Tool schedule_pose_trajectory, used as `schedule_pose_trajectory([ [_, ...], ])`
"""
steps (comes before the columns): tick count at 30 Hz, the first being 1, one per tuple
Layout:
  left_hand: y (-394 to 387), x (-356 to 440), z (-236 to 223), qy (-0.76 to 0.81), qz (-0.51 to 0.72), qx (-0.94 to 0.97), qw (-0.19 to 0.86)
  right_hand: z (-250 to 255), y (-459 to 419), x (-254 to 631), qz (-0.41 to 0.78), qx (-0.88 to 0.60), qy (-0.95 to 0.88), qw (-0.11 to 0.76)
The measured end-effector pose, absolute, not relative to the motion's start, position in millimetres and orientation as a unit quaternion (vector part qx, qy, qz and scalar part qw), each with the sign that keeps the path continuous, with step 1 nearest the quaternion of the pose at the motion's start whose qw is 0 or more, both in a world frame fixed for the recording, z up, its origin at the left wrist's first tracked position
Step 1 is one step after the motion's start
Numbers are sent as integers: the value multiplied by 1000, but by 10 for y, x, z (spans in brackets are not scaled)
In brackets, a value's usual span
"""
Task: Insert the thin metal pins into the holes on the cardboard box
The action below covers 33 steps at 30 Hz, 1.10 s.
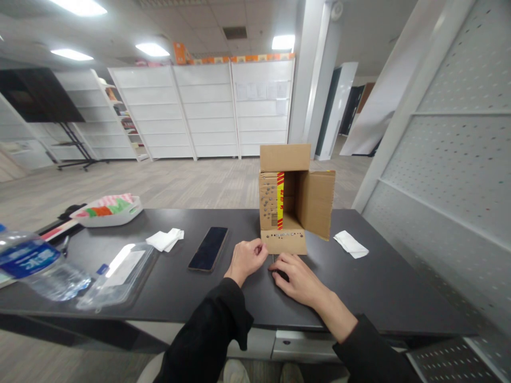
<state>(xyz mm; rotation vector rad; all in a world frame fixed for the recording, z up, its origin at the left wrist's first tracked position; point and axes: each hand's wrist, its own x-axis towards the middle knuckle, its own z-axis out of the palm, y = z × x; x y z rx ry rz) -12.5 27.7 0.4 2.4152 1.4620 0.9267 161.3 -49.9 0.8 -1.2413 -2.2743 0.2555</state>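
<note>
Holds the left grip [248,259] curled at the near left corner of the lower flap [284,248], touching or just beside it; cannot tell whether empty or pinching. Rests the right grip [297,277] bent low over the surface [383,287], by a thin item [273,259] too small to name; cannot tell whether grasping it. Straight beyond both, faces the open cardboard box [268,207], long axis upright, nearer to the left. Farther out, shows a phone [208,249] leftward, a white tissue [351,244] rightward.

at the tabletop [383,290]: two hands [246,260] [297,279], one cardboard box [295,199], one phone [208,249]; toward its left edge, one bottle [51,274], one case [131,274], one basket [107,221]; toward its right edge, one tissue [351,244].
</note>
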Motion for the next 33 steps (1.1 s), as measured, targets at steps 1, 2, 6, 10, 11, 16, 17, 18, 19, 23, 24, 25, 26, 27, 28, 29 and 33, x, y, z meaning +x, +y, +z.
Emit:
schedule_pose_trajectory([
  [1, 279, -125, 4, 490, 311, 810, 86, 10, -500, 1613, 95, -460, -842, 264],
  [2, 280, -126, 6, 490, 311, 810, 88, 10, -500, 1613, 94, -461, -842, 264],
  [6, 282, -125, 7, 488, 310, 811, 88, 3, -497, 1614, 92, -460, -841, 269],
  [10, 288, -125, -10, 488, 310, 811, 85, -1, -494, 1613, 92, -461, -842, 264],
  [11, 290, -125, -14, 488, 310, 811, 85, -1, -494, 1613, 92, -462, -843, 261],
  [16, 291, -126, -24, 489, 310, 812, 81, 13, -500, 1610, 97, -463, -841, 263],
  [17, 291, -126, -25, 489, 310, 811, 81, 15, -501, 1610, 99, -463, -840, 264],
  [18, 292, -126, -26, 490, 309, 811, 80, 16, -501, 1611, 100, -464, -839, 265],
  [19, 293, -126, -27, 490, 309, 811, 81, 16, -500, 1611, 101, -465, -839, 266],
  [23, 298, -127, -28, 489, 313, 810, 81, 9, -502, 1614, 104, -465, -837, 269],
  [24, 299, -127, -29, 488, 314, 810, 81, 8, -503, 1614, 105, -465, -837, 270],
  [25, 299, -128, -29, 487, 316, 810, 80, 7, -502, 1614, 106, -465, -836, 271],
  [26, 299, -128, -30, 486, 317, 810, 80, 6, -501, 1615, 106, -465, -836, 273],
  [27, 300, -129, -31, 485, 318, 811, 80, 3, -497, 1616, 106, -466, -834, 275],
  [28, 300, -130, -33, 485, 319, 810, 80, -1, -492, 1618, 104, -467, -833, 278],
  [29, 300, -130, -36, 484, 320, 810, 80, -8, -486, 1621, 100, -471, -830, 282],
  [33, 302, -133, -46, 482, 322, 811, 80, -50, -458, 1638, 80, -500, -805, 309],
])
